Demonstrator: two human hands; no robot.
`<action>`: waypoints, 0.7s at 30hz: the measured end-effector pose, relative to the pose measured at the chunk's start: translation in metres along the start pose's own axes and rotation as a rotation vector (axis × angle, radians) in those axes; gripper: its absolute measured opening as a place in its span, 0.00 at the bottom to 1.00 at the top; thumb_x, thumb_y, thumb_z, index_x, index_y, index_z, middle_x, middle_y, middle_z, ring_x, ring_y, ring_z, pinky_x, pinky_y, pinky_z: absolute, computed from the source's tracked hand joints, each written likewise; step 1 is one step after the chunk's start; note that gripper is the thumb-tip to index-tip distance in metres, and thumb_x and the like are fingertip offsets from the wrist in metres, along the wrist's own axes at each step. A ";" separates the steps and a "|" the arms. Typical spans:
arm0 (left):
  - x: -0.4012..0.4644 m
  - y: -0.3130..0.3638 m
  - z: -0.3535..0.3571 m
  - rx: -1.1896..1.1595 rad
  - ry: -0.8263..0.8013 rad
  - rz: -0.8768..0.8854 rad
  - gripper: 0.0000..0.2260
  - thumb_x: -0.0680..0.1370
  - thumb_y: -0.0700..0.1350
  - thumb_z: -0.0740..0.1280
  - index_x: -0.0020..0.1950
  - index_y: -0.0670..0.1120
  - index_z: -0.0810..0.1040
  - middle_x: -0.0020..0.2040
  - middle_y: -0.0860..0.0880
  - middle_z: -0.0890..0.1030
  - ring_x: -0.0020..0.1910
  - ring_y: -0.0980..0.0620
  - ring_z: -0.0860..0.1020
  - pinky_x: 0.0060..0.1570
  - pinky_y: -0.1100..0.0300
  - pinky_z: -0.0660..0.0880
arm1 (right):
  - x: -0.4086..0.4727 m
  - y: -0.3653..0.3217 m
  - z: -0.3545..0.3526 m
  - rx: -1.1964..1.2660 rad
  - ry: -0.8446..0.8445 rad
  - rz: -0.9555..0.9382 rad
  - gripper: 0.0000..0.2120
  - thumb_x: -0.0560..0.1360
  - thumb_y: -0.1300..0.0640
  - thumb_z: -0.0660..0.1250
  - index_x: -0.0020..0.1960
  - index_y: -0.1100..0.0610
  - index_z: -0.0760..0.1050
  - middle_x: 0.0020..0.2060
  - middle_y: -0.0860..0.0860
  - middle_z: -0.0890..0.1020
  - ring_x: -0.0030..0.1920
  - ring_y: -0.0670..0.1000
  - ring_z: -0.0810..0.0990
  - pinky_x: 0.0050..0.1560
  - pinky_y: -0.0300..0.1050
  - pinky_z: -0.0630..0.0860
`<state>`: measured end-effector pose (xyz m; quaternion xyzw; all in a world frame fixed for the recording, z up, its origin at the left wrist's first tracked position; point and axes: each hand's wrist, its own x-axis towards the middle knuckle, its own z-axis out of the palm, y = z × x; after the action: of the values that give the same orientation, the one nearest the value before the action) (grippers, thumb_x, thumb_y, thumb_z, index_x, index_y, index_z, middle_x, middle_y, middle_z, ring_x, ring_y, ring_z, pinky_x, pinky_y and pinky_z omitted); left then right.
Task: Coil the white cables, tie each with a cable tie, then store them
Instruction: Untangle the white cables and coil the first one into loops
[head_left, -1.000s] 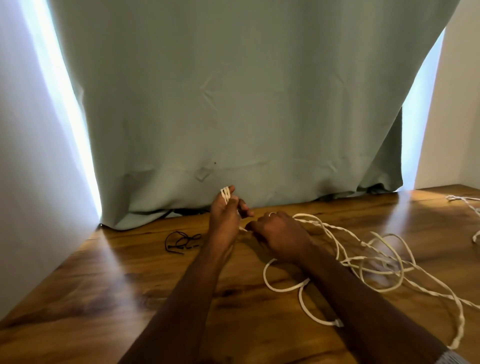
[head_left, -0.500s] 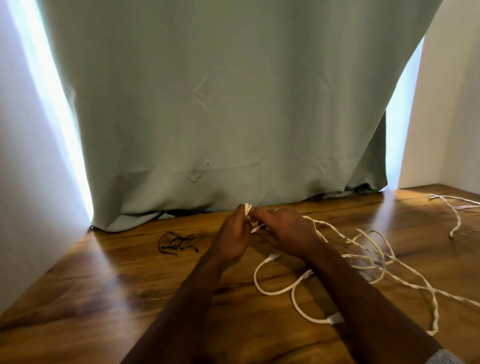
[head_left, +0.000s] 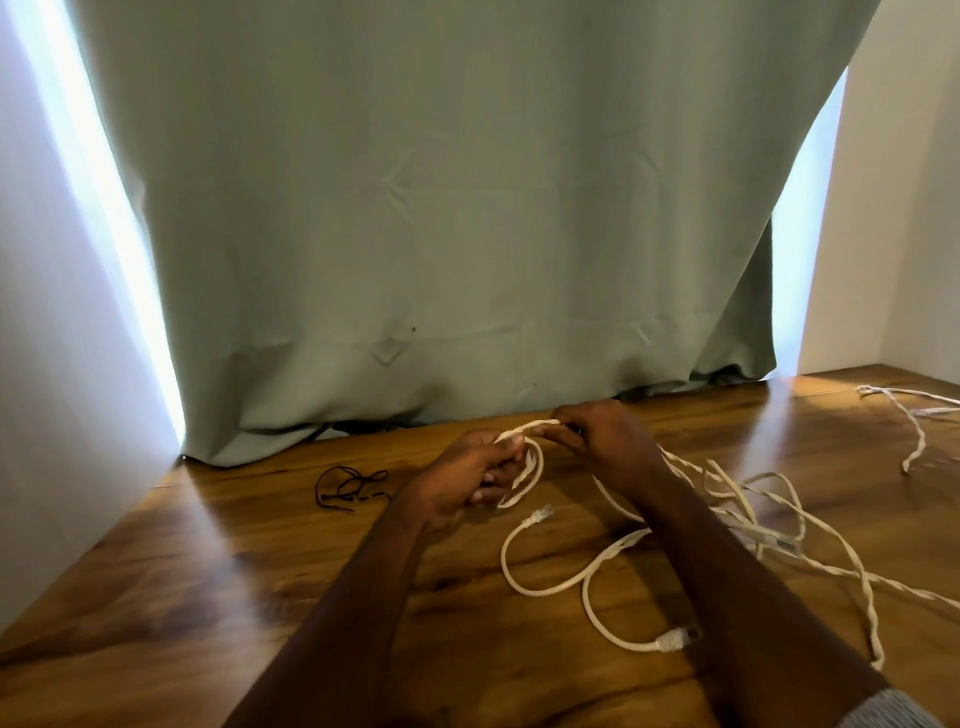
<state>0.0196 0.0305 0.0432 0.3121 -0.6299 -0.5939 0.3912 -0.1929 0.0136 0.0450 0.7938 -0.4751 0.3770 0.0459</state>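
A pale green fabric curtain (head_left: 467, 208) hangs to the back edge of the glossy brown wooden tabletop (head_left: 208, 597). A loose tangle of white cables (head_left: 737, 525) sprawls over the table's right half, two plug ends lying near the forearms. A second white twisted cable (head_left: 914, 415) lies well apart at the far right. Just above the table, the left hand (head_left: 462, 483) curls its fingers round a small coil of white cable (head_left: 527, 467), while the right hand (head_left: 602, 436) pinches the strand leading off the coil's top. Left of the hands lies a small heap of thin black ties (head_left: 348, 486), possibly cable ties; too small to tell.
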 end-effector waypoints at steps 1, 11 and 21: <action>-0.001 0.000 -0.003 -0.075 0.010 0.024 0.13 0.83 0.48 0.58 0.42 0.44 0.71 0.27 0.50 0.61 0.19 0.57 0.57 0.22 0.62 0.50 | -0.001 0.003 0.000 -0.002 0.012 0.028 0.25 0.76 0.31 0.57 0.46 0.49 0.82 0.35 0.43 0.81 0.35 0.44 0.78 0.36 0.46 0.75; -0.005 -0.002 -0.032 -0.634 0.095 0.144 0.16 0.83 0.49 0.55 0.38 0.45 0.70 0.20 0.53 0.62 0.14 0.59 0.58 0.18 0.67 0.52 | 0.001 -0.001 0.005 -0.305 0.093 -0.085 0.11 0.82 0.49 0.63 0.59 0.51 0.80 0.55 0.50 0.82 0.57 0.54 0.78 0.55 0.53 0.70; -0.006 -0.002 -0.031 -0.556 -0.114 0.053 0.14 0.79 0.48 0.60 0.34 0.45 0.70 0.19 0.53 0.63 0.13 0.58 0.61 0.20 0.67 0.50 | 0.003 -0.066 0.000 -0.073 0.061 -0.080 0.30 0.74 0.40 0.65 0.74 0.46 0.65 0.67 0.48 0.77 0.63 0.50 0.77 0.64 0.52 0.73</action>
<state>0.0489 0.0197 0.0404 0.1423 -0.4718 -0.7501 0.4410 -0.1402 0.0470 0.0662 0.7981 -0.4547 0.3814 0.1041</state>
